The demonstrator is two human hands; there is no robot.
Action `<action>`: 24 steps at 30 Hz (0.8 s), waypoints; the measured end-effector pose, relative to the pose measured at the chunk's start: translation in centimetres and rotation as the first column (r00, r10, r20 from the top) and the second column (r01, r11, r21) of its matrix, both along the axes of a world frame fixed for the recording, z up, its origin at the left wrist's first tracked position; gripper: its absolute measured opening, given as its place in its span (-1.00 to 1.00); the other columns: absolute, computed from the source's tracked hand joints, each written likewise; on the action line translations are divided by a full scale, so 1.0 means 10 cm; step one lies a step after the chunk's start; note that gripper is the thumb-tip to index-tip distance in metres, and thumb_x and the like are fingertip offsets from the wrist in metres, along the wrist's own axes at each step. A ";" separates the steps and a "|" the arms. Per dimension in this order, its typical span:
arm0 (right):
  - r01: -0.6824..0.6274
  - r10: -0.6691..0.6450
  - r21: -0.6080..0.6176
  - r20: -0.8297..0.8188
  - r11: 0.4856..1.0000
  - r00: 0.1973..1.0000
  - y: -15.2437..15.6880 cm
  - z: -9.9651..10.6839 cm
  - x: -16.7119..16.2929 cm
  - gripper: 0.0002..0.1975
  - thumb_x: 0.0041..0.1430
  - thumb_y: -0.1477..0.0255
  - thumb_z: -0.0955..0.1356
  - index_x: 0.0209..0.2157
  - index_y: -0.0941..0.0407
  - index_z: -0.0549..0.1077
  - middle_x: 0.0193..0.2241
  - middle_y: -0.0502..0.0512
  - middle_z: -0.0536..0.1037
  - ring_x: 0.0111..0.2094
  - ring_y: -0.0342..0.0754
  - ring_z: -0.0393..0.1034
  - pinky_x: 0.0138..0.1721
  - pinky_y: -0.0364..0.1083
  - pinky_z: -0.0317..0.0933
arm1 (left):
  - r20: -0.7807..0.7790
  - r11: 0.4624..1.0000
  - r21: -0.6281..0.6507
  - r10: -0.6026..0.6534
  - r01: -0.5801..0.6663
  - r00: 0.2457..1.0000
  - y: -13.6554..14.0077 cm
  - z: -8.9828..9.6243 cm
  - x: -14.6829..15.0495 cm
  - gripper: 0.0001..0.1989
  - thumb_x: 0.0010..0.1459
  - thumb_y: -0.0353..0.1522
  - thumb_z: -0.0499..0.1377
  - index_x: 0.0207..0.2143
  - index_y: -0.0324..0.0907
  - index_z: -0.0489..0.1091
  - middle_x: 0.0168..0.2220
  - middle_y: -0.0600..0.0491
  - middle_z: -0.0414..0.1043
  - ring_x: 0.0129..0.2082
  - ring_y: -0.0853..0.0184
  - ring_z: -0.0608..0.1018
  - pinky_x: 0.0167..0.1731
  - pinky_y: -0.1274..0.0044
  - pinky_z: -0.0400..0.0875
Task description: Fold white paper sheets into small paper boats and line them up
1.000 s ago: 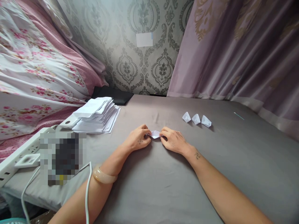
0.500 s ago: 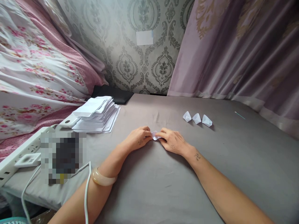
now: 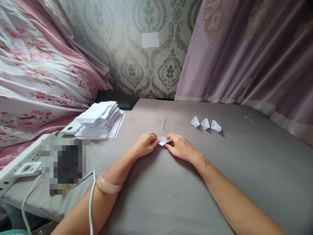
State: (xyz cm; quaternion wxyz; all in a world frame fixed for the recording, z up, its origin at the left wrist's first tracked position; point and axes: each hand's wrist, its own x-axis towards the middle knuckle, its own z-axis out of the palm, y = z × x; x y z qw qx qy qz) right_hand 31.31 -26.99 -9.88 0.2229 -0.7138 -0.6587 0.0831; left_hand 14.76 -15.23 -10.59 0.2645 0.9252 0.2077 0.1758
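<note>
Between my hands is a small piece of folded white paper (image 3: 162, 141), just above or on the grey cloth. My left hand (image 3: 147, 143) pinches its left end between thumb and fingers. At the other end, my right hand (image 3: 180, 145) has its thumb below and its fingers over the paper's right side, which they partly hide. Three folded white paper shapes, a left one (image 3: 195, 122), a middle one (image 3: 205, 124) and a right one (image 3: 216, 126), stand in a row beyond my right hand.
A stack of white paper (image 3: 100, 122) lies at the left, before a black flat item (image 3: 122, 99). A power strip (image 3: 24, 161) and a white cable (image 3: 91, 202) run along the left edge, the cable across my left forearm. A thin stick (image 3: 250, 120) lies far right.
My right fingers have shifted and lifted slightly off the paper's middle, so more of the folded paper shows. The left hand has barely moved.
</note>
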 end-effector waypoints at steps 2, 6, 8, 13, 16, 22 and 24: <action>0.008 -0.008 -0.001 -0.003 1.000 1.000 0.00 0.00 -0.01 -0.79 0.12 0.38 0.32 -0.18 0.10 0.39 -0.32 0.05 0.48 -0.41 -0.14 0.32 -0.38 -0.16 0.08 | 0.007 1.000 0.010 -0.014 0.013 1.000 0.00 -0.01 0.00 -0.72 0.18 -0.29 0.04 -0.41 -0.23 0.48 -0.32 -0.01 0.46 -0.44 0.42 0.43 -0.39 0.62 0.28; -0.005 0.006 -0.022 0.026 1.000 1.000 0.00 0.01 -0.02 -0.79 0.14 0.36 0.30 -0.16 0.06 0.41 -0.24 0.04 0.47 -0.38 -0.15 0.34 -0.37 -0.16 0.08 | 0.007 1.000 -0.004 -0.007 0.007 1.000 0.00 -0.02 0.00 -0.75 0.16 -0.30 0.05 -0.41 -0.23 0.47 -0.32 0.00 0.46 -0.45 0.43 0.43 -0.40 0.62 0.28; -0.031 0.033 -0.037 0.045 0.999 0.998 0.00 0.01 -0.02 -0.81 0.16 0.37 0.28 -0.19 0.05 0.43 -0.24 0.03 0.46 -0.37 -0.16 0.34 -0.36 -0.17 0.08 | 0.013 0.999 -0.021 0.032 -0.031 0.999 0.00 -0.01 0.00 -0.78 0.14 -0.30 0.07 -0.39 -0.22 0.45 -0.36 0.01 0.45 -0.46 0.42 0.43 -0.40 0.61 0.28; -0.081 0.085 -0.056 0.069 0.995 0.994 -0.03 0.03 0.00 -0.83 0.18 0.39 0.27 -0.23 0.03 0.46 -0.23 0.00 0.44 -0.37 -0.18 0.33 -0.36 -0.18 0.08 | 0.014 0.998 -0.025 0.064 -0.064 0.998 -0.02 -0.02 0.00 -0.79 0.09 -0.37 0.06 -0.24 -0.18 0.44 -0.38 0.06 0.43 -0.46 0.41 0.42 -0.38 0.59 0.29; -0.109 0.116 -0.062 0.130 0.992 0.985 -0.05 0.08 -0.02 -0.80 0.19 0.42 0.25 -0.20 0.01 0.47 -0.23 0.01 0.44 -0.34 -0.17 0.33 -0.37 -0.18 0.07 | -0.008 0.999 -0.013 0.037 -0.037 0.999 -0.02 -0.05 0.00 -0.76 0.06 -0.40 0.05 -0.27 -0.15 0.48 -0.28 0.02 0.42 -0.42 0.41 0.43 -0.34 0.58 0.30; -0.127 0.141 -0.070 0.257 0.989 0.956 -0.07 0.13 -0.11 -0.80 0.17 0.49 0.23 -0.30 0.09 0.49 -0.28 0.08 0.44 -0.31 -0.10 0.34 -0.40 -0.15 0.05 | -0.017 1.000 0.012 0.011 -0.011 1.000 -0.02 -0.06 0.01 -0.79 0.01 -0.42 0.06 -0.37 -0.16 0.50 -0.29 0.01 0.42 -0.41 0.38 0.44 -0.35 0.58 0.31; -0.096 0.107 -0.062 0.218 0.993 0.970 -0.05 0.08 -0.12 -0.81 0.16 0.49 0.23 -0.31 0.09 0.49 -0.28 0.07 0.45 -0.34 -0.12 0.34 -0.40 -0.15 0.06 | -0.003 1.000 -0.002 0.016 -0.016 1.000 -0.02 -0.05 0.02 -0.81 0.00 -0.43 0.07 -0.39 -0.17 0.50 -0.31 0.02 0.41 -0.42 0.39 0.44 -0.35 0.57 0.32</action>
